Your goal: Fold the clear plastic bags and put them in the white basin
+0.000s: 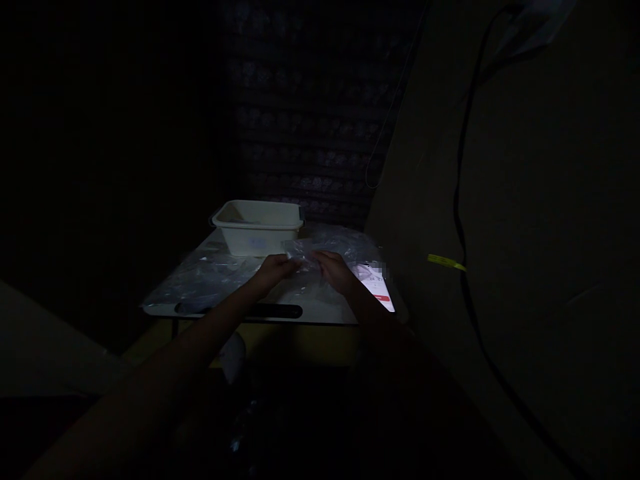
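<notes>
Over the middle of a small white table point(320, 310), my left hand point(274, 272) and my right hand point(334, 269) are closed on a clear plastic bag point(301, 249), one at each side of it. The bag looks thin and crinkled; whether anything is inside is too dark to tell. Just behind my left hand stands a white rectangular tub point(257, 238) with handles at its ends, something pale lying in it. To the right of my right hand lies a phone point(376, 288) with its screen lit.
More clear plastic point(205, 277) is spread over the table's left side, and another heap point(345, 241) lies at the back right. A black cable point(459, 200) with a yellow tag point(444, 261) hangs along the right-hand panel. The surroundings are very dark.
</notes>
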`<state>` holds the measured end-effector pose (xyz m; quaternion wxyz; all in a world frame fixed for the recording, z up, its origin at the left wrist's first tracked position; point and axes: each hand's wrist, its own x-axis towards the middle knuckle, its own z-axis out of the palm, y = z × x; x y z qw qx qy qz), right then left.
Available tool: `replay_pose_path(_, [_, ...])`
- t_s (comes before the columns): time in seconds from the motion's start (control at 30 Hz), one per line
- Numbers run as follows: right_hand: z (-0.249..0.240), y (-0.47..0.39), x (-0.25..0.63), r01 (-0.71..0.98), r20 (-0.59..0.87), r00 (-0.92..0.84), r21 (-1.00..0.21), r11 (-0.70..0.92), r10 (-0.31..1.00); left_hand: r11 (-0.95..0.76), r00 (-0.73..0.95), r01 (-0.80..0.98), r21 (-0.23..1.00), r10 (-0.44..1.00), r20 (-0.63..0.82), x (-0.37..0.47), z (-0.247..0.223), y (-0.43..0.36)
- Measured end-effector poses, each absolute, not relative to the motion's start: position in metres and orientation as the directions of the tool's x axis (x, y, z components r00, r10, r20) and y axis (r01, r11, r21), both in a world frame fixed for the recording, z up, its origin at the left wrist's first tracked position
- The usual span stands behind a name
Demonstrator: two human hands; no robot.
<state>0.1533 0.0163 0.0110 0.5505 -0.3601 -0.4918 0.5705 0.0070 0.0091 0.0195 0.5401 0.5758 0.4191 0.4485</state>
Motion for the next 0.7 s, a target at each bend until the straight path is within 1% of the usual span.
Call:
replay_pose_path(0.07, [0.0121,0.0167,0.1531,-0.263,0.129,-0.101,-0.960,0.098,0.987,-0.054,0.268,0.040,0.998,0.962,0.041,0.0079,0.0210,0.0059])
replay_pose_path(0.17, [0.0142,0.0166,0.1508,-0.271,0.121,-0.047,-0.957,0.104,0.992,-0.037,0.283,0.057,0.998,0.959,0.020,0.0093,0.0220,0.0033])
replay_pose_path(0.3, [0.0154,0.0171,0.1480,-0.327,0.127,0.013,-0.937,0.125,0.992,-0.063,0.308,0.111,0.992,0.951,0.026,0.0090,0.0182,0.0051])
replay_pose_path(0.37, [0.0152,0.0172,0.1487,-0.309,0.131,0.026,-0.942,0.133,0.991,-0.076,0.313,0.123,0.989,0.949,0.034,0.0079,0.0152,0.0072])
replay_pose_path(0.43, [0.0147,0.0165,0.1509,-0.244,0.128,-0.010,-0.962,0.122,0.992,-0.071,0.309,0.104,0.992,0.951,0.036,0.0061,0.0130,0.0094])
replay_pose_path(0.57, [0.0143,0.0119,0.1552,-0.101,0.104,-0.170,-0.991,0.087,0.980,-0.057,0.276,0.045,0.997,0.960,0.042,0.0023,0.0130,0.0108])
replay_pose_path(0.7, [0.0145,0.0087,0.1564,-0.034,0.090,-0.196,-0.996,0.085,0.976,-0.019,0.275,-0.005,1.000,0.961,0.020,0.0018,0.0166,0.0074])
